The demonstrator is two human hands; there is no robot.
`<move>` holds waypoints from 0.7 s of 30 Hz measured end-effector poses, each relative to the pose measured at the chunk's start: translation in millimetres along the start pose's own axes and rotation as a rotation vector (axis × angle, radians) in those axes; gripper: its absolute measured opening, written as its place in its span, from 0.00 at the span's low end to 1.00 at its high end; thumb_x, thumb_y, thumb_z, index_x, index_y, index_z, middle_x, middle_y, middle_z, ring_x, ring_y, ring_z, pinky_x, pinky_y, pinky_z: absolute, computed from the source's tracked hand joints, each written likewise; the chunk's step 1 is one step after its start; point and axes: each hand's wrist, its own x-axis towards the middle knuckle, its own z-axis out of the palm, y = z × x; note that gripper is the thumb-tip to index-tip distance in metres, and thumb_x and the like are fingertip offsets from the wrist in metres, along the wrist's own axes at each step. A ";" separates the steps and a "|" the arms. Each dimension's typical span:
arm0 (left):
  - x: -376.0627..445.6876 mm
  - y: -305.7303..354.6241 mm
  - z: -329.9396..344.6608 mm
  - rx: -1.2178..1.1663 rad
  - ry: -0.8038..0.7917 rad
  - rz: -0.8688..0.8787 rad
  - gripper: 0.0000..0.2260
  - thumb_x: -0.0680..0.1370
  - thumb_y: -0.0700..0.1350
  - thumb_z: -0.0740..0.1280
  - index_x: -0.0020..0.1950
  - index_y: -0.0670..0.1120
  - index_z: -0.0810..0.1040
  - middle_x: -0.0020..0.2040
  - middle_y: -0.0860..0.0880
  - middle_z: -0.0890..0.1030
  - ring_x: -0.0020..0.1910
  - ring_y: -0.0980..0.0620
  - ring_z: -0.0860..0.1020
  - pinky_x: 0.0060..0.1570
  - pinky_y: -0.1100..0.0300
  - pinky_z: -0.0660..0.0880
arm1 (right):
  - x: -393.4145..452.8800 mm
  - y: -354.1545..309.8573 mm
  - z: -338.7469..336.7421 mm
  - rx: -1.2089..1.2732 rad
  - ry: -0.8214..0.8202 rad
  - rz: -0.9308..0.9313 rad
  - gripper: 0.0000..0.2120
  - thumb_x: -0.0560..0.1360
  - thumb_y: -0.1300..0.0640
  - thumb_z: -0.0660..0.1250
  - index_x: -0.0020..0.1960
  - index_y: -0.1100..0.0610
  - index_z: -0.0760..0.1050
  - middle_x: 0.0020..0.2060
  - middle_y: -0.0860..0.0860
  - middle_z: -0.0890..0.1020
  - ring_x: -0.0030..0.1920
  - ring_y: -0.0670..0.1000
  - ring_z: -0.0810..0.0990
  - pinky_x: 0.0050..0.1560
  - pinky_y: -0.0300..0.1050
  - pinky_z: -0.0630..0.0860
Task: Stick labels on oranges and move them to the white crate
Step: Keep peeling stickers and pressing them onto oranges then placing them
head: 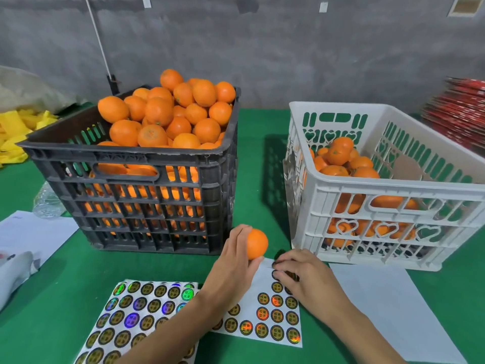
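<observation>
Green cloth covers the worktop [65, 285]. An orange [256, 244] is held in the left hand [233, 266], just beside the right hand [301, 274], whose curled fingertips pick at a label on the sticker sheet [278, 311]. That label should be peeled cleanly, then pressed flat on the orange before the white crate [388, 203] is reached.

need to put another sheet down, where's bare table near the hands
Bare green cloth lies left of the full label sheet, below the black crate. A narrow strip runs between the two crates. The front middle is crowded: both hands, the orange and the half-used sheet.
</observation>
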 end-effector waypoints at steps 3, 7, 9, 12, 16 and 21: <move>-1.1 0.5 -1.1 -0.009 0.008 -0.009 0.28 0.83 0.51 0.65 0.78 0.43 0.59 0.76 0.48 0.58 0.71 0.47 0.69 0.64 0.56 0.76 | -0.9 -4.4 -3.4 -0.086 0.080 -0.116 0.05 0.74 0.53 0.77 0.50 0.48 0.86 0.48 0.39 0.83 0.47 0.46 0.81 0.43 0.41 0.80; 0.4 -1.1 -2.3 -0.044 0.001 -0.030 0.29 0.83 0.52 0.65 0.78 0.42 0.58 0.76 0.46 0.60 0.71 0.47 0.70 0.66 0.58 0.73 | 1.7 -9.4 -4.0 0.237 0.202 -0.017 0.04 0.77 0.55 0.74 0.49 0.47 0.85 0.49 0.37 0.83 0.51 0.41 0.81 0.51 0.36 0.77; 3.2 -2.8 -5.5 -0.103 -0.010 -0.106 0.30 0.82 0.54 0.65 0.78 0.45 0.57 0.76 0.48 0.60 0.70 0.48 0.71 0.65 0.60 0.73 | 7.8 -18.8 -6.8 0.566 0.233 0.149 0.06 0.78 0.55 0.72 0.48 0.44 0.85 0.51 0.39 0.84 0.54 0.44 0.82 0.53 0.36 0.77; 5.2 0.7 -11.3 -0.175 -0.007 -0.124 0.30 0.81 0.57 0.64 0.78 0.49 0.56 0.75 0.54 0.60 0.67 0.51 0.73 0.62 0.62 0.74 | 20.4 -34.7 -11.5 0.752 0.320 0.204 0.07 0.79 0.54 0.70 0.49 0.43 0.85 0.54 0.41 0.84 0.57 0.45 0.82 0.56 0.36 0.77; 10.6 22.2 -28.2 -0.290 0.090 -0.040 0.30 0.79 0.58 0.65 0.77 0.54 0.57 0.73 0.58 0.59 0.66 0.56 0.72 0.61 0.66 0.75 | 33.8 -51.1 -22.5 0.778 0.403 0.216 0.06 0.78 0.54 0.73 0.49 0.44 0.86 0.55 0.38 0.83 0.59 0.44 0.81 0.56 0.38 0.78; 25.2 57.0 -71.7 -0.455 0.255 0.026 0.30 0.78 0.56 0.68 0.76 0.61 0.58 0.75 0.58 0.60 0.72 0.55 0.69 0.60 0.58 0.78 | 39.1 -79.5 -63.5 0.885 0.435 0.162 0.25 0.76 0.43 0.72 0.71 0.39 0.73 0.60 0.34 0.81 0.62 0.39 0.80 0.56 0.33 0.78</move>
